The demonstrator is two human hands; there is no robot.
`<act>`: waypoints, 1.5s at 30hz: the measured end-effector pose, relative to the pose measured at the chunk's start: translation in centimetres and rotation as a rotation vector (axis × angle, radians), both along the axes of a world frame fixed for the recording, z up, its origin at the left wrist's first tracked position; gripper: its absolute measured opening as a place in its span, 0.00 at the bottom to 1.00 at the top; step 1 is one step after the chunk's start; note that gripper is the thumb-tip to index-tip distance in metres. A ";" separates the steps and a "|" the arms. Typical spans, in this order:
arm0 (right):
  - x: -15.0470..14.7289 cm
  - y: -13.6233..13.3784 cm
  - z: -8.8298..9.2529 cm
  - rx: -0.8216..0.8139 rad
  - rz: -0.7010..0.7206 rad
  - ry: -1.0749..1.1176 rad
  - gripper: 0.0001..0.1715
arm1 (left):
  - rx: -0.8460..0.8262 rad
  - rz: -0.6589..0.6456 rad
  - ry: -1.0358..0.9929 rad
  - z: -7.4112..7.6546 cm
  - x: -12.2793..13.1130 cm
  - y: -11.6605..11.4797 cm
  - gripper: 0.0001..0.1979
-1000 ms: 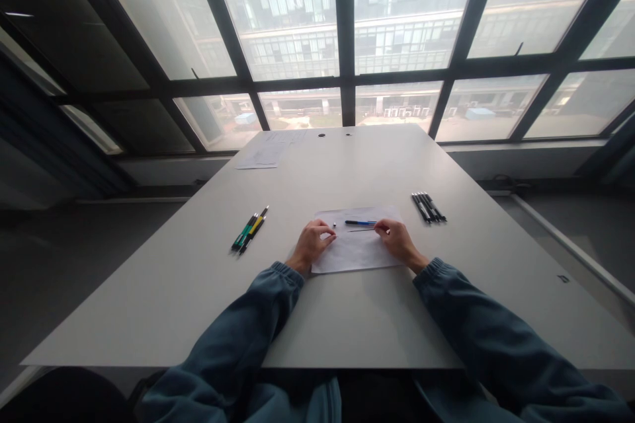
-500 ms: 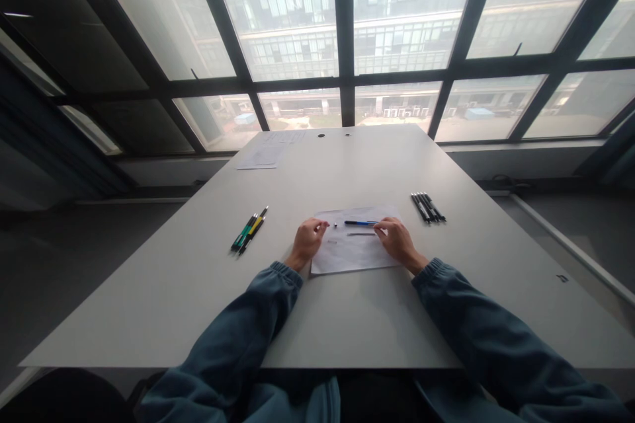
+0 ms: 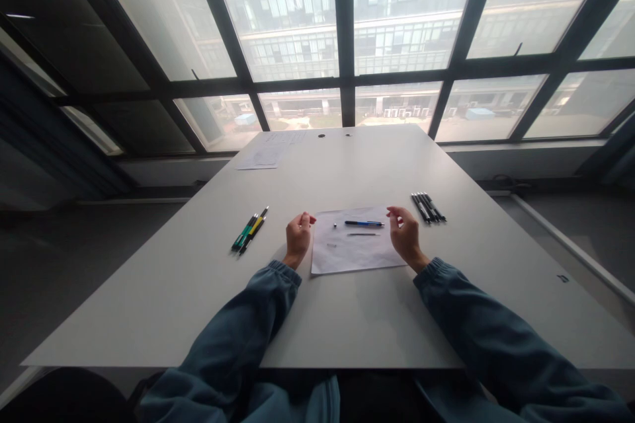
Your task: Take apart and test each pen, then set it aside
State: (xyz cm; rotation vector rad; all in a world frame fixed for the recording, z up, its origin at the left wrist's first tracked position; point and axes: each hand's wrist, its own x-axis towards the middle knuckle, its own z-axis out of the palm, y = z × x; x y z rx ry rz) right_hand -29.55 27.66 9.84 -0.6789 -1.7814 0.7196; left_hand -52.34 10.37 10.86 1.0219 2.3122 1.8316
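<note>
A blue-and-black pen barrel (image 3: 364, 223) lies on a white sheet of paper (image 3: 357, 261). Just below it is a thin pen refill (image 3: 364, 234), roughly parallel to it. A small dark pen tip (image 3: 335, 225) and a small spring-like piece (image 3: 331, 245) rest on the left part of the sheet. Beside the paper's left edge, my left hand (image 3: 298, 238) is raised with fingers loosely bent and nothing visible in them. My right hand (image 3: 405, 236) hovers over the sheet's right edge, fingers curved and apart, holding nothing I can see. Neither hand touches the pen parts.
Several green, yellow and black pens (image 3: 249, 231) lie on the left of the white table (image 3: 198, 304). Several black pens (image 3: 428, 207) are lined up on the right. Printed sheets (image 3: 260, 155) lie at the far left, and a small dark piece (image 3: 562, 278) near the right edge.
Both hands have drawn apart, the left moving left and the right moving right, off the pen barrel and refill. The pen parts stay where they were on the paper.
</note>
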 end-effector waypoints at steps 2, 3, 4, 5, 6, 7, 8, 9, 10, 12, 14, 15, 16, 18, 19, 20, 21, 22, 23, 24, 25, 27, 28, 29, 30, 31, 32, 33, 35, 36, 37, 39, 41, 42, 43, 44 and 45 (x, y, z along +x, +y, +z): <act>0.0 0.1 -0.1 0.007 0.002 -0.015 0.13 | -0.014 -0.008 -0.005 -0.1 -0.1 0.0 0.22; 0.0 0.1 -0.2 0.013 0.005 -0.026 0.12 | -0.026 -0.024 -0.010 -0.2 -0.1 0.0 0.22; 0.0 0.2 -0.2 0.020 0.008 -0.038 0.12 | -0.048 -0.051 -0.015 -0.3 -0.2 0.0 0.22; 0.0 0.2 -0.3 0.029 0.012 -0.051 0.11 | -0.079 -0.087 -0.018 -0.4 -0.1 0.0 0.21; 0.0 0.3 -0.3 0.038 0.021 -0.068 0.10 | -0.115 -0.128 -0.017 -0.4 0.0 0.0 0.21; 0.1 0.3 -0.4 0.046 0.034 -0.088 0.10 | -0.154 -0.167 -0.006 -0.5 0.1 -0.1 0.20; 0.1 0.3 -0.4 0.052 0.049 -0.107 0.09 | -0.189 -0.202 0.019 -0.4 0.3 -0.1 0.20; 0.1 0.3 -0.5 0.058 0.064 -0.128 0.09 | -0.216 -0.235 0.054 -0.3 0.6 -0.2 0.19; 0.1 0.2 -0.5 0.064 0.078 -0.149 0.08 | -0.231 -0.270 0.098 -0.2 0.8 -0.3 0.18; 0.1 0.2 -0.6 0.077 0.100 -0.192 0.08 | -0.247 -0.355 0.184 0.1 1.2 -0.4 0.16; 0.1 0.1 -0.7 0.092 0.117 -0.245 0.08 | -0.258 -0.427 0.262 0.3 1.4 -0.5 0.14; 0.1 0.0 -0.7 0.099 0.125 -0.274 0.07 | -0.265 -0.444 0.299 0.3 1.4 -0.6 0.13; 0.1 0.0 -0.7 0.106 0.134 -0.300 0.07 | -0.276 -0.447 0.335 0.3 1.3 -0.6 0.12; 0.1 -0.1 -0.8 0.118 0.154 -0.349 0.06 | -0.303 -0.441 0.388 0.1 1.1 -0.6 0.10; 0.1 -0.1 -0.9 0.124 0.164 -0.369 0.06 | -0.319 -0.440 0.402 0.0 1.0 -0.6 0.09; 0.1 0.0 -1.1 0.130 0.175 -0.387 0.06 | -0.334 -0.442 0.409 -0.2 0.9 -0.6 0.08; 0.1 0.0 -1.2 0.137 0.185 -0.403 0.06 | -0.348 -0.444 0.412 -0.3 0.8 -0.6 0.07; 0.0 0.1 -1.4 0.145 0.193 -0.418 0.06 | -0.359 -0.446 0.412 -0.4 0.8 -0.6 0.06; 0.0 0.2 -1.5 0.152 0.198 -0.431 0.06 | -0.367 -0.448 0.412 -0.5 0.8 -0.6 0.05; 0.0 0.3 -1.7 0.160 0.200 -0.443 0.06 | -0.372 -0.451 0.411 -0.6 0.8 -0.6 0.04; 0.0 0.3 -1.8 0.168 0.201 -0.452 0.05 | -0.375 -0.456 0.409 -0.6 0.8 -0.6 0.03; 0.0 0.4 -1.9 0.187 0.202 -0.470 0.05 | -0.379 -0.465 0.405 -0.7 0.9 -0.5 0.03; 0.0 0.4 -1.9 0.197 0.205 -0.479 0.06 | -0.379 -0.469 0.403 -0.7 0.9 -0.5 0.03; 0.1 0.4 -1.9 0.206 0.210 -0.487 0.06 | -0.379 -0.474 0.401 -0.7 0.9 -0.5 0.03; 0.1 0.4 -1.9 0.214 0.217 -0.497 0.07 | -0.381 -0.479 0.399 -0.7 0.9 -0.5 0.03; 0.2 0.3 -1.9 0.221 0.225 -0.509 0.07 | -0.383 -0.482 0.398 -0.7 0.9 -0.6 0.03; 0.2 0.3 -1.8 0.226 0.231 -0.523 0.07 | -0.386 -0.487 0.395 -0.7 0.9 -0.6 0.03; 0.2 0.3 -1.8 0.233 0.235 -0.538 0.06 | -0.389 -0.491 0.390 -0.7 0.9 -0.6 0.03; 0.2 0.4 -1.8 0.249 0.234 -0.570 0.06 | -0.391 -0.501 0.376 -0.7 0.8 -0.5 0.04; 0.2 0.4 -1.8 0.258 0.232 -0.583 0.06 | -0.389 -0.507 0.368 -0.8 0.8 -0.5 0.04; 0.1 0.4 -1.8 0.266 0.231 -0.593 0.06 | -0.387 -0.513 0.362 -0.8 0.8 -0.5 0.04; 0.1 0.4 -1.8 0.279 0.230 -0.603 0.07 | -0.384 -0.520 0.354 -0.9 0.7 -0.5 0.04; 0.0 0.3 -1.7 0.291 0.233 -0.612 0.07 | -0.388 -0.524 0.354 -1.1 0.6 -0.4 0.05; 0.0 0.2 -1.7 0.297 0.235 -0.617 0.07 | -0.391 -0.524 0.356 -1.1 0.6 -0.4 0.05; 0.0 0.1 -1.6 0.302 0.239 -0.623 0.07 | -0.393 -0.524 0.359 -1.1 0.6 -0.4 0.05; 0.0 0.0 -1.5 0.306 0.244 -0.624 0.08 | -0.395 -0.524 0.363 -1.1 0.6 -0.4 0.05; 0.0 -0.1 -1.4 0.306 0.247 -0.618 0.08 | -0.396 -0.524 0.369 -1.1 0.6 -0.4 0.05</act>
